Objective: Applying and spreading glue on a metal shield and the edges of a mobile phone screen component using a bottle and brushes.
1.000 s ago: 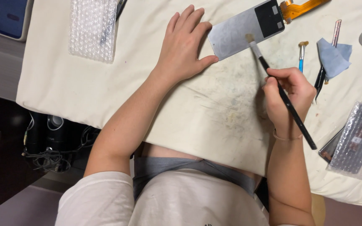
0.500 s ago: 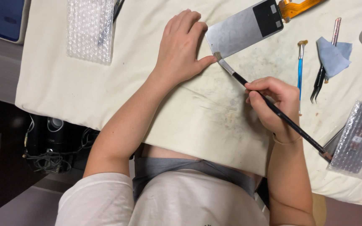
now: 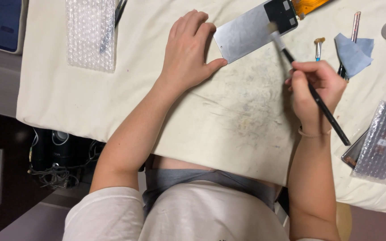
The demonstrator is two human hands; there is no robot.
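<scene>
My left hand (image 3: 188, 51) lies flat on the cream cloth (image 3: 126, 93), thumb tip touching the near corner of a grey metal panel (image 3: 246, 35) with a black patch at its far end. My right hand (image 3: 316, 91) grips a long black-handled brush (image 3: 311, 91). Its pale bristles rest on the panel's far right end, by the black patch.
A sheet of bubble wrap (image 3: 90, 33) lies at the far left. A small blue-handled brush (image 3: 318, 48), a blue wipe (image 3: 353, 53) and a thin rod (image 3: 354, 27) sit to the right. A bubble-wrapped part (image 3: 383, 140) lies at the right edge. Cables (image 3: 52, 167) hang below the table.
The brush tip swept from the panel's near left corner up to its far right end. My right hand moved right and away from me. My left hand stayed in place.
</scene>
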